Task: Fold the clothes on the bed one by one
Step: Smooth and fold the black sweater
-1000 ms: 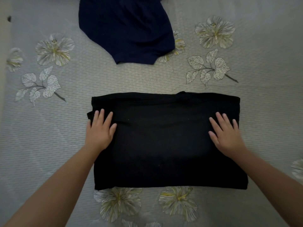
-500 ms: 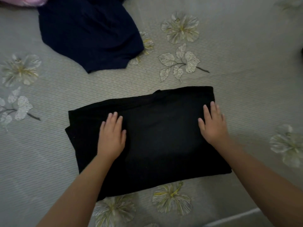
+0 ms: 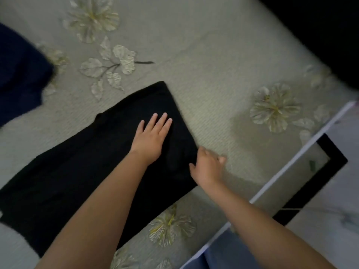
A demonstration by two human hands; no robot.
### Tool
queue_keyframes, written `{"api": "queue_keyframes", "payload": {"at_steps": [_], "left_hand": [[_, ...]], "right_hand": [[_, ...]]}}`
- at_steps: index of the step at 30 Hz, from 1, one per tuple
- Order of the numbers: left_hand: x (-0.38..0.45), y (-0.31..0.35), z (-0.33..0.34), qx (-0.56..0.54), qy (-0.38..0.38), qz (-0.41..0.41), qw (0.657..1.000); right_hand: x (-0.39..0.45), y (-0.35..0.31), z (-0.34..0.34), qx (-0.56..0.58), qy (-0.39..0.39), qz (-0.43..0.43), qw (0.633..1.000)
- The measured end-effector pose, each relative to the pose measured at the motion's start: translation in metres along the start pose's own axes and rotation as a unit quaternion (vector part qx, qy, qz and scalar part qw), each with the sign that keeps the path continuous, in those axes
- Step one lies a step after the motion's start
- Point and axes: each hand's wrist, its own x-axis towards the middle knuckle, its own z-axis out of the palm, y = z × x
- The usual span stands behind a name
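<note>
Black garment (image 3: 77, 171): we have it folded to a flat rectangle on the bed (image 3: 213, 84), running from centre toward 8 o'clock
Left hand (image 3: 150, 138): we press it flat on the cloth, fingers straight
Right hand (image 3: 207, 166): at the garment's 3 o'clock edge, fingers curled at the hem; whether they pinch it we cannot tell
Done: this piece looks nearly folded
Left: perhaps one more fold, then the navy garment (image 3: 17, 74) at 10 o'clock

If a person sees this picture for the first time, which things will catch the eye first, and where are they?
First the black folded garment, lying slanted across the flowered bedsheet at centre-left. The left hand lies flat on it with straight fingers, while the right hand is at its right edge. A dark blue garment lies at the far left.
</note>
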Motion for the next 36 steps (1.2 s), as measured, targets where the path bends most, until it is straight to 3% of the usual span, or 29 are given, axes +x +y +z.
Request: {"api": "queue_keyframes", "payload": {"at_steps": [4,7,10,12,15,18,20,23,30,34,36], "left_hand": [[0.037,0.014,-0.023,0.125,-0.005,0.063,0.990],[0.057,0.020,-0.038,0.194,-0.025,0.063,0.979],[0.064,0.024,-0.054,0.208,-0.029,0.020,0.977],[0.061,0.024,-0.061,0.161,-0.021,0.002,0.987],[0.049,0.026,-0.071,0.072,0.059,0.011,0.996],[0.030,0.026,-0.086,-0.013,0.193,0.015,0.981],[0.007,0.022,-0.090,-0.050,0.279,0.025,0.959],[-0.042,0.010,-0.077,-0.054,0.323,0.060,0.943],[-0.177,-0.040,0.003,0.022,0.186,0.088,0.978],[-0.228,-0.056,0.052,0.036,0.134,0.046,0.989],[-0.248,-0.062,0.077,0.034,0.064,-0.013,0.997]], "right_hand": [[0.005,0.000,-0.005,0.047,-0.017,0.013,0.999],[0.011,0.011,-0.010,0.097,-0.014,0.008,0.995],[0.022,0.026,-0.022,0.125,0.021,0.009,0.992],[0.030,0.036,-0.035,0.118,0.068,0.022,0.990],[0.035,0.051,-0.062,0.118,0.149,0.035,0.981],[0.026,0.049,-0.089,0.165,0.242,0.019,0.956],[0.009,0.039,-0.100,0.180,0.302,-0.025,0.936],[-0.035,0.021,-0.096,0.179,0.340,-0.121,0.915],[-0.154,-0.020,0.006,0.124,0.219,-0.249,0.935],[-0.199,-0.035,0.067,0.054,0.135,-0.274,0.951],[-0.211,-0.043,0.089,-0.006,0.081,-0.253,0.964]]}}
